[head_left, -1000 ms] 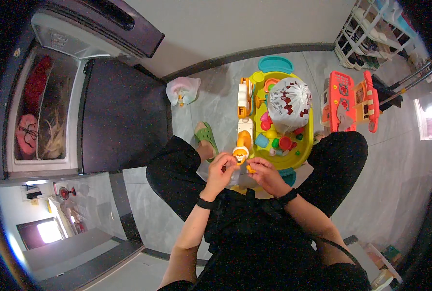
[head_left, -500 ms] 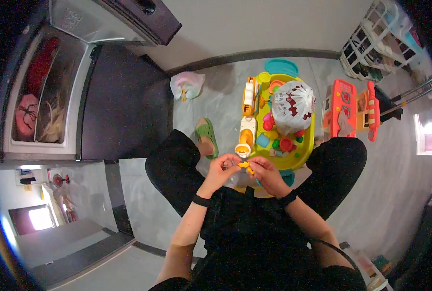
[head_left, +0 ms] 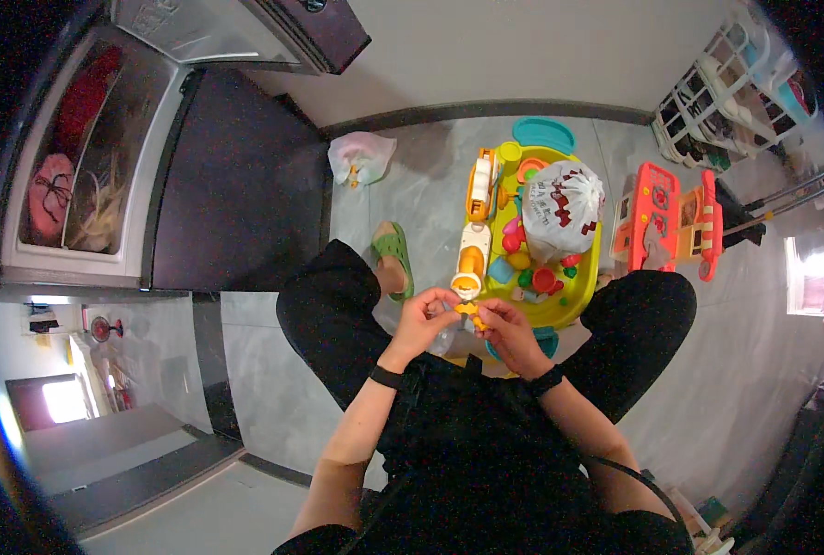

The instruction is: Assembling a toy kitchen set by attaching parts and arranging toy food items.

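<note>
In front of my lap, my left hand (head_left: 426,327) and my right hand (head_left: 514,339) meet, both closed with fingertips and thumbs pinching a small orange-yellow plastic toy piece (head_left: 472,315). Its exact kind is too small to tell, and fingers cover part of it. Just beyond my fingertips lies a white-and-orange toy part (head_left: 470,264), in line with another orange-and-white toy piece (head_left: 481,185). Beside them stands a yellow-green toy tub (head_left: 590,301) with small colourful toy pieces in it. A white plastic bag (head_left: 562,211) with dark red print rests on the tub.
A red toy register (head_left: 654,217) stands right of the tub. A white rack (head_left: 726,92) is at the far right. On the left is an open fridge (head_left: 236,185), with a small plastic bag (head_left: 361,155) near its base. My left foot wears a green clog (head_left: 393,257).
My hands stay together on the toy piece with little movement. The whole view has shifted and tilted slightly.
</note>
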`<state>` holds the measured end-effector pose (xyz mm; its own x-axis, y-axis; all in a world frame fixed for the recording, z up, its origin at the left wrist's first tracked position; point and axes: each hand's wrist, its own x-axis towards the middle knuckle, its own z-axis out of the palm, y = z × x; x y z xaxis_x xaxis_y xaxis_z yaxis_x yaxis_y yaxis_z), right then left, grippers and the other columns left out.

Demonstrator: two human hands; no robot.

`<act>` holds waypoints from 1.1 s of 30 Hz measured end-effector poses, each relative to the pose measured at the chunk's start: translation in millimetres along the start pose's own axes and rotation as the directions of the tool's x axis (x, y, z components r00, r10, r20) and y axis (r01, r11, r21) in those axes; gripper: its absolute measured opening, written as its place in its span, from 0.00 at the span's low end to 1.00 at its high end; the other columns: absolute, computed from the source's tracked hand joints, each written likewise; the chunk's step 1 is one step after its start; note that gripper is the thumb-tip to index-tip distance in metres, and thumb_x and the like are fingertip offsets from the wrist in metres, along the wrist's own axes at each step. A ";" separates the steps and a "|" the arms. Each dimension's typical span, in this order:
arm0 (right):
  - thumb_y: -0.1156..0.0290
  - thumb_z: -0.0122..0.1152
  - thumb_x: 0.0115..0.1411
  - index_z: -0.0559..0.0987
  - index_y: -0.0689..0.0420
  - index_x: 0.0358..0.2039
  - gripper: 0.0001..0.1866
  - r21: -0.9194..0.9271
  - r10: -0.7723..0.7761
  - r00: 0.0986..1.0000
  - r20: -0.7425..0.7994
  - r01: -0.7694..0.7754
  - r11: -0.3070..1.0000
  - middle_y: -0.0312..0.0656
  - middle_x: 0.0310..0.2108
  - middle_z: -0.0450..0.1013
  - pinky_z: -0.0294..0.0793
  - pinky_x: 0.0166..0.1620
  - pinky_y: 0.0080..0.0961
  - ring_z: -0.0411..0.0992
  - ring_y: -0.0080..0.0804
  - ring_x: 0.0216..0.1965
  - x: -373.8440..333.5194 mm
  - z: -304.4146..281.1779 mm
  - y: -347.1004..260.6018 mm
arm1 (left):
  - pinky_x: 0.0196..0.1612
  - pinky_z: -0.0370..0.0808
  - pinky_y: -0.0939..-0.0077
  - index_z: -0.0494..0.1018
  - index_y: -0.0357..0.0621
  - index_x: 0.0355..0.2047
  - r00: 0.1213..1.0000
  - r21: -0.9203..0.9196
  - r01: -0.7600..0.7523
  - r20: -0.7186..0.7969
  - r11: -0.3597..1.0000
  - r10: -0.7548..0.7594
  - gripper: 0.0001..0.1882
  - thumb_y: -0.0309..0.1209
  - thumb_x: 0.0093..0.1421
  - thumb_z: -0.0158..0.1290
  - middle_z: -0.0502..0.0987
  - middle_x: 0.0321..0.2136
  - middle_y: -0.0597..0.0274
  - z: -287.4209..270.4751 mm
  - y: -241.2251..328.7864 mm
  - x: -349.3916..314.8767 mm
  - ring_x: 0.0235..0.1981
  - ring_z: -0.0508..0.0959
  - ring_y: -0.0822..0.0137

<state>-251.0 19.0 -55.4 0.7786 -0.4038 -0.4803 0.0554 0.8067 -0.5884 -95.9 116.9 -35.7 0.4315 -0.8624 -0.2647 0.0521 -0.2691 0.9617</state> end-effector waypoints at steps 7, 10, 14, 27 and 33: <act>0.68 0.55 0.59 0.74 0.58 0.39 0.10 -0.103 -0.128 0.992 -0.008 0.126 0.987 0.33 0.31 0.72 0.70 0.33 0.17 0.69 0.19 0.32 4.5 3.0 1.5 | 0.21 0.56 0.90 0.74 0.41 0.31 0.997 0.012 -0.005 -0.072 1.000 0.006 0.09 0.20 0.48 0.58 0.63 0.16 0.79 0.2 -3.4 1.7 0.18 0.59 0.86; 0.70 0.55 0.58 0.73 0.58 0.39 0.09 -0.211 -0.182 0.982 -0.059 0.166 0.963 0.33 0.31 0.72 0.69 0.34 0.17 0.69 0.19 0.31 8.0 6.4 -1.2 | 0.21 0.57 0.90 0.74 0.41 0.31 0.994 0.006 -0.012 -0.106 1.000 0.012 0.09 0.21 0.48 0.58 0.63 0.16 0.79 0.3 -3.7 2.6 0.18 0.60 0.86; 0.71 0.56 0.57 0.72 0.58 0.38 0.09 -0.278 -0.215 0.974 -0.063 0.190 0.942 0.32 0.31 0.71 0.68 0.33 0.15 0.68 0.17 0.30 9.5 9.3 -4.6 | 0.21 0.56 0.89 0.74 0.41 0.32 0.986 0.066 -0.012 -0.166 0.998 0.023 0.09 0.21 0.48 0.58 0.63 0.15 0.78 3.0 3.0 3.4 0.18 0.60 0.86; 0.73 0.57 0.56 0.72 0.57 0.34 0.06 -0.402 -0.356 0.929 -0.104 0.288 0.869 0.32 0.27 0.71 0.71 0.31 0.16 0.69 0.18 0.27 16.6 12.9 -2.2 | 0.19 0.55 0.90 0.73 0.42 0.30 0.962 0.053 -0.068 -0.262 0.996 0.080 0.08 0.22 0.49 0.59 0.62 0.14 0.78 8.8 -10.7 9.5 0.16 0.59 0.85; 0.73 0.57 0.56 0.72 0.58 0.33 0.06 -0.428 -0.380 0.920 -0.102 0.304 0.851 0.32 0.26 0.70 0.70 0.30 0.15 0.68 0.17 0.26 18.1 12.5 -1.4 | 0.19 0.56 0.90 0.72 0.42 0.29 0.961 0.061 -0.071 -0.264 0.996 0.084 0.08 0.22 0.48 0.59 0.66 0.16 0.76 8.0 -17.9 11.0 0.17 0.60 0.86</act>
<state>-229.1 15.9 -55.1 0.6313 -0.7214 -0.2846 0.0159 0.3789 -0.9253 -99.2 108.8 -56.3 0.6566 -0.7383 -0.1544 -0.0333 -0.2328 0.9719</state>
